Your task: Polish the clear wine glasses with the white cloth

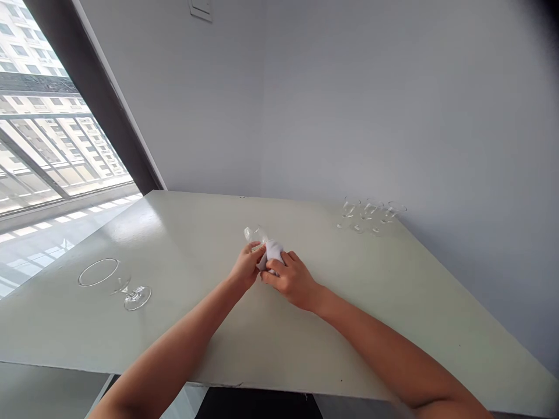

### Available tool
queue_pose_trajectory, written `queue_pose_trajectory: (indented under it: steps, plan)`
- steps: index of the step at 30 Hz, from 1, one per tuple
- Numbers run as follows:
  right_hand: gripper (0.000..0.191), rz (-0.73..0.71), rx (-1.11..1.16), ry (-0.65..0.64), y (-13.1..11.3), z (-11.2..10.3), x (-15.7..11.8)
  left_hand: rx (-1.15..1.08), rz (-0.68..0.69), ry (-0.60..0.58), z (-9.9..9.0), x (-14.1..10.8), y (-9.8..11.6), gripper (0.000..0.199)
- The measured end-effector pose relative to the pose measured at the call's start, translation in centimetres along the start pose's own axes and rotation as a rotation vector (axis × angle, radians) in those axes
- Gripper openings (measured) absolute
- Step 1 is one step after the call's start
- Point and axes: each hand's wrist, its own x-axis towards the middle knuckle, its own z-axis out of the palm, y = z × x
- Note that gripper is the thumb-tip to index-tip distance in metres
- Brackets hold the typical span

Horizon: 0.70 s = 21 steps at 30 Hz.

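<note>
Over the table point(187, 250) — wineglass point(255, 234), tilted far-left

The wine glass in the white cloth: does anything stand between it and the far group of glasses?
Nothing visible does. Only the table top lies between the wine glass, held in the white cloth by the left hand and right hand, and the group of glasses.
</note>
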Motion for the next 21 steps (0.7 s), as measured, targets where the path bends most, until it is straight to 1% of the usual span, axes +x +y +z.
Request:
queue_pose_trajectory:
  steps: [2, 3, 5, 7, 9, 12, 14, 17, 19, 21]
  plan:
    - [0.026, -0.009, 0.068, -0.017, 0.4, 0.4, 0.0, -0.005, -0.011, -0.034, 0.2, -0.4, -0.2, 0.042]
    - [0.023, 0.005, 0.158, -0.005, 0.6, 0.3, 0.0, -0.021, -0.009, -0.058, 0.3, -0.6, -0.1, 0.040]
    - [0.014, 0.074, 0.409, 0.053, 1.0, -0.1, 0.2, -0.082, 0.003, -0.120, 0.6, -1.0, 0.1, 0.036]
    - [0.010, 0.177, 0.681, 0.129, 1.3, -0.5, 0.5, -0.168, 0.013, -0.161, 1.0, -1.4, 0.4, 0.031]
    - [0.011, 0.294, 0.951, 0.182, 1.6, -0.6, 0.7, -0.278, 0.010, -0.180, 1.4, -1.7, 0.6, 0.026]
    - [0.016, 0.487, 1.352, 0.220, 2.0, 0.1, 0.7, -0.440, 0.013, -0.197, 2.1, -2.1, 0.7, 0.020]
    - [0.019, 0.598, 1.544, 0.243, 2.2, 0.9, 0.6, -0.504, 0.030, -0.205, 2.4, -2.4, 0.7, 0.017]
    - [0.024, 0.671, 1.652, 0.273, 2.2, 2.0, 0.4, -0.517, 0.072, -0.195, 2.6, -2.6, 0.9, 0.017]
    - [0.027, 0.707, 1.672, 0.245, 2.2, 2.6, 0.3, -0.486, 0.132, -0.180, 2.4, -2.6, 1.1, 0.018]
    - [0.028, 0.787, 1.663, 0.195, 2.4, 2.9, 0.2, -0.410, 0.228, -0.142, 2.0, -2.4, 1.3, 0.021]
